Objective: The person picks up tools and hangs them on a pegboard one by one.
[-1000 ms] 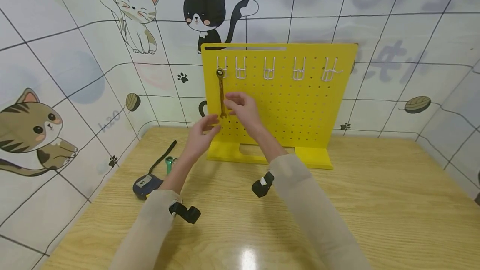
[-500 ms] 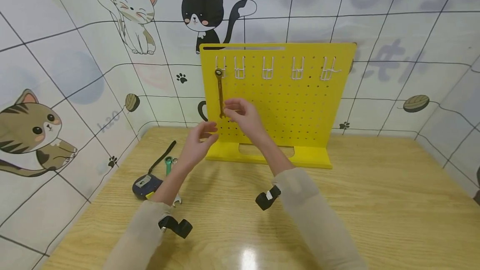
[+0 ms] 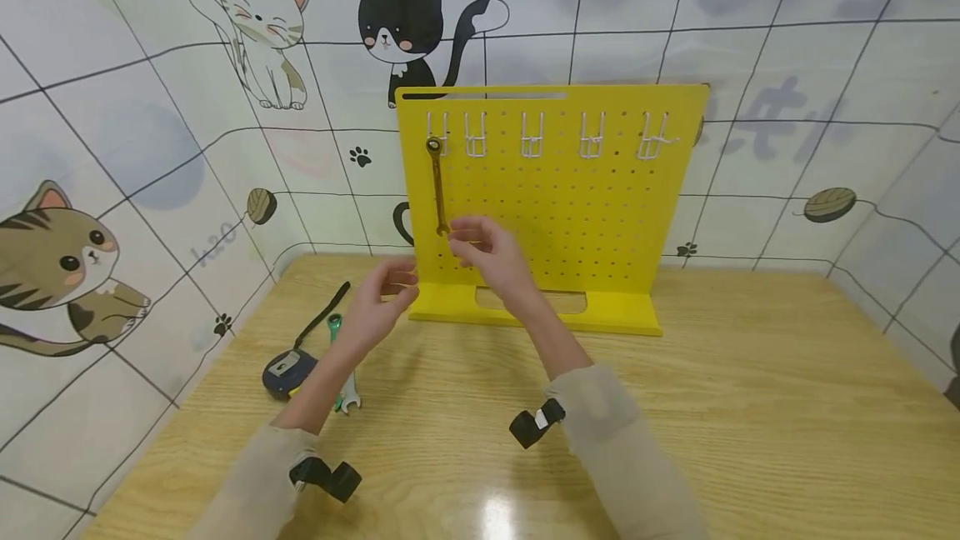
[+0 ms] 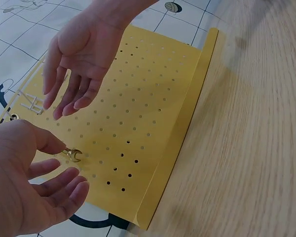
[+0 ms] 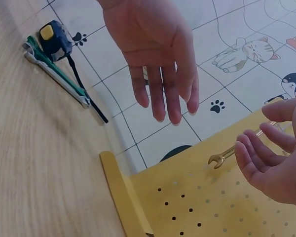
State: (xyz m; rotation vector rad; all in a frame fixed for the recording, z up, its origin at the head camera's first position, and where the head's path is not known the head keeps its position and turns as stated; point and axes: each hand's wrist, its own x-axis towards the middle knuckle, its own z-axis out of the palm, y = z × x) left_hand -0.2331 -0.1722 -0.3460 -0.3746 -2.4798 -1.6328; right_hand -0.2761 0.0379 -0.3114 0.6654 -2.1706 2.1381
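A brass-coloured combination wrench [image 3: 438, 190] hangs by its ring end from the leftmost hook on the yellow pegboard [image 3: 570, 215], open jaw pointing down. My right hand [image 3: 495, 257] hovers just right of the wrench's lower end, fingers relaxed and holding nothing. Lower and to the left, my left hand [image 3: 378, 302] floats in front of the board's lower left edge, also with nothing in its loose fingers. The right wrist view shows the wrench's open end [image 5: 217, 161] beside the right fingertips, the left palm [image 5: 153, 39] facing across.
A blue tape measure [image 3: 288, 373] with a black strap lies at the left of the wooden table [image 3: 750, 407]. Beside it lie a green wrench [image 3: 334, 324] and a silver wrench [image 3: 350, 397], partly behind the left forearm. Several white hooks [image 3: 532, 140] line the pegboard's top.
Both hands have drawn down and back from the hanging wrench, the left one also leftward. The wrench stays hanging on its hook. More of the silver wrench now shows.
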